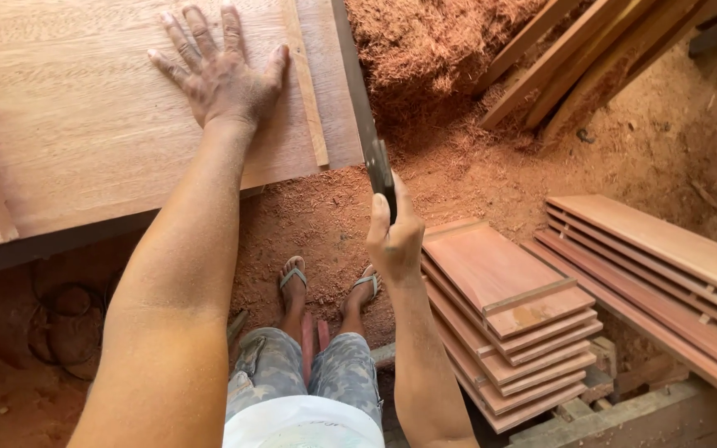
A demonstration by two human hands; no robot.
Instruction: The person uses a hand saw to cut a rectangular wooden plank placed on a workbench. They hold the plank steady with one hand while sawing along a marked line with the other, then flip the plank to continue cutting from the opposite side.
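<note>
Our left hand (220, 73) lies flat, fingers spread, on the broad pale wooden board (85, 124) atop the desk; our right hand (394, 241) grips the dark saw handle (380, 170) at the board's right edge.

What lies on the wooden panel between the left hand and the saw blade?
In the head view, a narrow wooden strip lies on the wooden panel, between the left hand and saw blade.

The board (85, 108) on the surface was pale tan with fine grain. Stacked boards (508, 315) were reddish-brown, the sawdust (458, 174) on the floor rust-red. The shorts (309, 369) bore grey camouflage; the saw (371, 141) was dark.
</note>
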